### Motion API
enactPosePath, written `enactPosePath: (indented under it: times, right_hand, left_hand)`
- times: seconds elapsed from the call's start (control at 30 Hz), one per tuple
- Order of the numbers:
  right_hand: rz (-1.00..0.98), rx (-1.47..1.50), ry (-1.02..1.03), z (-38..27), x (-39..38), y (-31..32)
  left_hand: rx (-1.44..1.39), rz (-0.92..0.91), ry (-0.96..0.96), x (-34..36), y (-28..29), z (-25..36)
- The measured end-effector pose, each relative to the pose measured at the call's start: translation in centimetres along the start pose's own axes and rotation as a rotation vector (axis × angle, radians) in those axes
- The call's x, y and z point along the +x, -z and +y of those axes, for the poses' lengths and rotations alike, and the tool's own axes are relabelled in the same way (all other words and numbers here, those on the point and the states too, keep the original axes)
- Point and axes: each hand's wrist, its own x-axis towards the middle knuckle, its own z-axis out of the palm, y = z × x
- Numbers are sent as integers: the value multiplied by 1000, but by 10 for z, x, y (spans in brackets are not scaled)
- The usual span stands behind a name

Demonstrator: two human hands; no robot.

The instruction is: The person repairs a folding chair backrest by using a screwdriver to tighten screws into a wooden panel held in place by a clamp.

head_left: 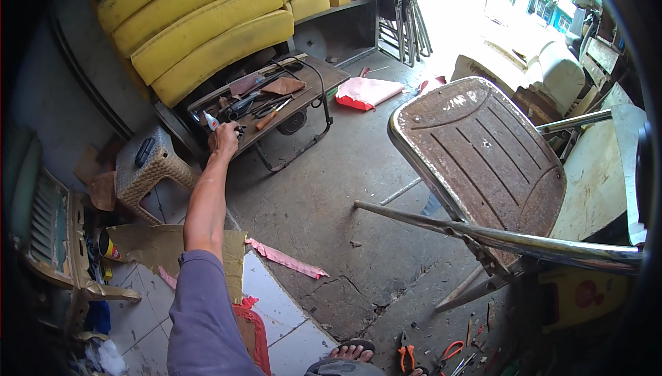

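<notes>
My left hand (pixel 224 139) reaches to the near left end of a low wooden table (pixel 318 81). Its fingers are closed at a small dark thing (pixel 239 131) that I cannot make out. Touching or just beside the knuckles stands a white bottle with a red tip (pixel 212 122). Around the hand lie a screwdriver with an orange handle (pixel 266 120), a brown leather-like piece (pixel 283 86) and several dark tools. My right hand is out of view.
A rusty folding chair (pixel 483 148) stands at the right, its metal legs sticking out. Yellow cushions (pixel 221 48) are stacked behind the table. A woven stool (pixel 141 176) is left of my arm. Orange-handled pliers (pixel 406 357) and scissors (pixel 452 350) lie near my feet.
</notes>
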Motion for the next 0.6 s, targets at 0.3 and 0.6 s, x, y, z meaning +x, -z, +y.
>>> enactPosePath:
  times: [0.3,0.6]
  right_hand:
    - [-48,-48,0,-8,6,-15]
    - [-82,-99,12,-15,12,-19]
  left_hand:
    - [20,62,52,9,2,-18]
    - [17,-31,84,0,0,-41]
